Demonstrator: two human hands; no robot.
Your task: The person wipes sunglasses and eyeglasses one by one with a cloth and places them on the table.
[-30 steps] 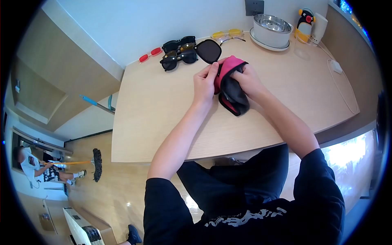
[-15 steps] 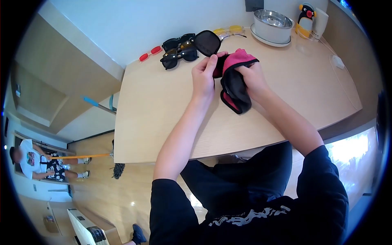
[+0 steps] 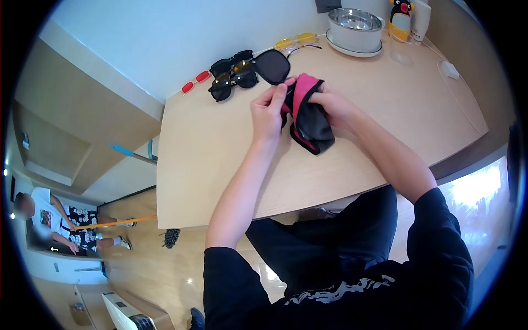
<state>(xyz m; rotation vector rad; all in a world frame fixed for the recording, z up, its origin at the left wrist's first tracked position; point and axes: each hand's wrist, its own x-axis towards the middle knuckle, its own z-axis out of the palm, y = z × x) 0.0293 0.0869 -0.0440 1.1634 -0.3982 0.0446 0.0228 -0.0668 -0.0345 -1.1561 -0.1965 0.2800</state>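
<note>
My left hand (image 3: 268, 113) is closed in a pinch on a pair of sunglasses (image 3: 273, 67). One large dark lens sticks up beyond the fingertips, and the rest is largely hidden by the hand and a cloth. The cloth (image 3: 314, 118), bright pink on one side and dark grey on the other with black edging, bunches up against the sunglasses. Its upper right part is gripped by my right hand (image 3: 335, 107), whose fingers are partly inside the folds. Both hands are above the table (image 3: 209, 165).
Black sunglasses (image 3: 234, 81), red-lensed glasses (image 3: 196, 82) and yellow-lensed glasses (image 3: 296, 40) lie along the wall. At the back right stand a white-and-steel bowl (image 3: 355, 36), a penguin figure (image 3: 400, 21) and a white cable (image 3: 450, 70). Two people (image 3: 55, 217) are far left, near an orange pole (image 3: 115, 223).
The cloth has turned and now lies closer against the sunglasses, with my right hand nearer my left. The camera view has shifted slightly, and a second person shows at far left.
</note>
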